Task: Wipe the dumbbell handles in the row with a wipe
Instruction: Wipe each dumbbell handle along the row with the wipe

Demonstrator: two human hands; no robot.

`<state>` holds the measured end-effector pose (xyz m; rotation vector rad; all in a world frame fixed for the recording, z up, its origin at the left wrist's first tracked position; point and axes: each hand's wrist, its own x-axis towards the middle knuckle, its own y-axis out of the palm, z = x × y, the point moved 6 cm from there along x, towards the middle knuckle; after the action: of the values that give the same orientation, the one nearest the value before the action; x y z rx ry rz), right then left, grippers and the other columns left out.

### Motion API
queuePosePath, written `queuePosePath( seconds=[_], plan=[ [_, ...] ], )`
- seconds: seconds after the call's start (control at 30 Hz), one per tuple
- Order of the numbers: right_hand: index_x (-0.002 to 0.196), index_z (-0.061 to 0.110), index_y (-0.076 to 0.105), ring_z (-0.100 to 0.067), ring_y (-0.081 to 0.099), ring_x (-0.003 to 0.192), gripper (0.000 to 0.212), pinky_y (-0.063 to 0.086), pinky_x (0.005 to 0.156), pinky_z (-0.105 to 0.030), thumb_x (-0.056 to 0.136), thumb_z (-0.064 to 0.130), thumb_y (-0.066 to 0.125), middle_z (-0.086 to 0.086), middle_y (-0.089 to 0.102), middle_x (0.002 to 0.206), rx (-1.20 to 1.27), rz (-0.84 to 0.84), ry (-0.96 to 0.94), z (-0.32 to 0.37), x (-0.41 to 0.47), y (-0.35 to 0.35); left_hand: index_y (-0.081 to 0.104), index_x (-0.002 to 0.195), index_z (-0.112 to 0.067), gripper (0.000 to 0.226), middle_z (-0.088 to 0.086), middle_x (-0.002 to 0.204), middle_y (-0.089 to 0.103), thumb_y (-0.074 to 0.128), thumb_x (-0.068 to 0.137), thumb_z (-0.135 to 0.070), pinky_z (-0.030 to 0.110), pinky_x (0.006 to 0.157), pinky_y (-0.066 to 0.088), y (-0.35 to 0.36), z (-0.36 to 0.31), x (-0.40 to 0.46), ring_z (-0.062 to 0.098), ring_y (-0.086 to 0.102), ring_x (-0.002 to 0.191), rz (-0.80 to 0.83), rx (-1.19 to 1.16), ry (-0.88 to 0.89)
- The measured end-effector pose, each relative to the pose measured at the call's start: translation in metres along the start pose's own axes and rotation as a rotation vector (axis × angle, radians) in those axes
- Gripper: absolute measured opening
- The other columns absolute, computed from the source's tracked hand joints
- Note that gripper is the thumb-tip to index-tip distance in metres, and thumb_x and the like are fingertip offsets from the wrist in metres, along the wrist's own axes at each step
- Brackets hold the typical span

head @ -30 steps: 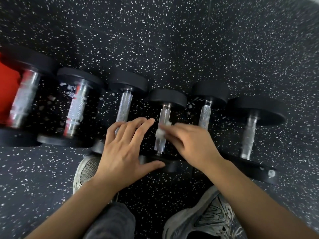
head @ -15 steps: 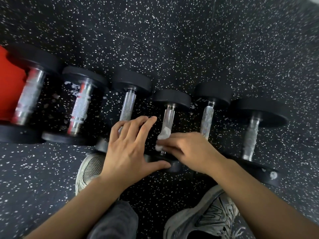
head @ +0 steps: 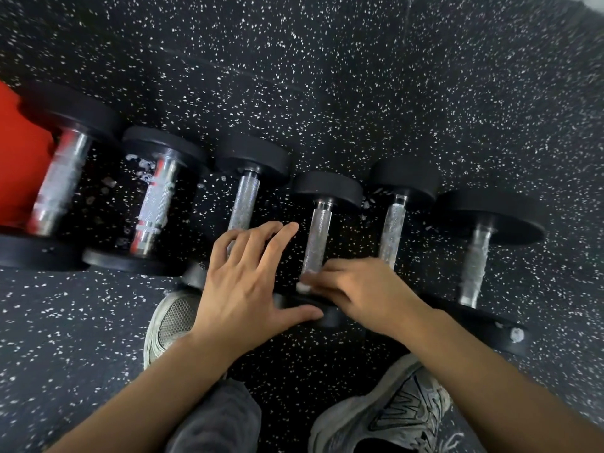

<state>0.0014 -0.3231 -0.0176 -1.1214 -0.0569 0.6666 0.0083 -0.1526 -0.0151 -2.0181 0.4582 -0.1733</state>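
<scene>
Several black dumbbells with knurled chrome handles lie side by side on the speckled floor. My right hand pinches a small white wipe against the near end of the fourth dumbbell's handle. My left hand rests open with fingers spread, its thumb on that dumbbell's near black head and its fingers over the third dumbbell's handle. Most of the wipe is hidden under my fingers.
The floor is black rubber with white flecks. A red object sits behind the leftmost dumbbell. My grey sneakers and a grey trouser leg are close below the row. The rightmost dumbbell is larger.
My right hand has slid the wipe down the fourth handle from its middle to its near end. My left hand has stayed in place.
</scene>
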Motion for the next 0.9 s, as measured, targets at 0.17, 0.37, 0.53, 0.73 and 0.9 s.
queuePosePath(
  seconds=[0.17, 0.37, 0.53, 0.73, 0.9],
  plan=[
    [0.129, 0.032, 0.068, -0.011, 0.066, 0.068, 0.032, 0.055, 0.06, -0.03, 0.102, 0.042, 0.055, 0.01, 0.071, 0.086, -0.019, -0.411, 0.212, -0.019, 0.019, -0.035, 0.04, 0.156, -0.02, 0.119, 0.0, 0.149, 0.052, 0.061, 0.065, -0.094, 0.046, 0.12, 0.029, 0.0, -0.001, 0.001, 0.022, 0.054, 0.133, 0.011, 0.012, -0.004],
    [0.125, 0.032, 0.069, -0.017, 0.071, 0.078, 0.037, 0.059, 0.069, -0.039, 0.104, 0.045, 0.042, 0.008, 0.072, 0.093, -0.031, -0.276, 0.211, -0.02, 0.031, -0.023, 0.042, 0.155, -0.02, 0.118, 0.0, 0.148, 0.053, 0.061, 0.066, -0.094, 0.046, 0.12, 0.029, -0.001, 0.0, 0.0, 0.022, 0.054, 0.132, 0.007, 0.004, 0.002],
    [0.131, 0.038, 0.065, -0.013, 0.071, 0.091, 0.033, 0.059, 0.079, -0.034, 0.101, 0.038, 0.052, 0.012, 0.072, 0.108, -0.02, 0.036, 0.051, 0.001, 0.008, -0.001, 0.042, 0.155, -0.02, 0.117, 0.0, 0.148, 0.052, 0.062, 0.066, -0.093, 0.044, 0.12, 0.025, 0.0, -0.001, 0.0, 0.021, 0.053, 0.133, 0.007, 0.003, 0.003],
    [0.128, 0.034, 0.068, -0.011, 0.069, 0.077, 0.032, 0.058, 0.066, -0.035, 0.103, 0.042, 0.05, 0.012, 0.072, 0.093, -0.003, -0.367, 0.23, -0.016, 0.023, -0.029, 0.04, 0.156, -0.019, 0.117, 0.001, 0.148, 0.052, 0.057, 0.067, -0.094, 0.043, 0.121, 0.024, -0.001, 0.0, 0.001, 0.021, 0.053, 0.133, 0.024, 0.003, 0.002],
    [0.123, 0.033, 0.071, -0.017, 0.07, 0.073, 0.031, 0.058, 0.065, -0.034, 0.103, 0.044, 0.05, 0.009, 0.069, 0.093, -0.022, -0.264, 0.163, -0.004, 0.026, -0.014, 0.04, 0.156, -0.02, 0.116, 0.002, 0.149, 0.051, 0.058, 0.068, -0.093, 0.045, 0.121, 0.026, 0.0, 0.001, 0.001, 0.022, 0.051, 0.135, 0.038, -0.007, 0.001]
  ],
)
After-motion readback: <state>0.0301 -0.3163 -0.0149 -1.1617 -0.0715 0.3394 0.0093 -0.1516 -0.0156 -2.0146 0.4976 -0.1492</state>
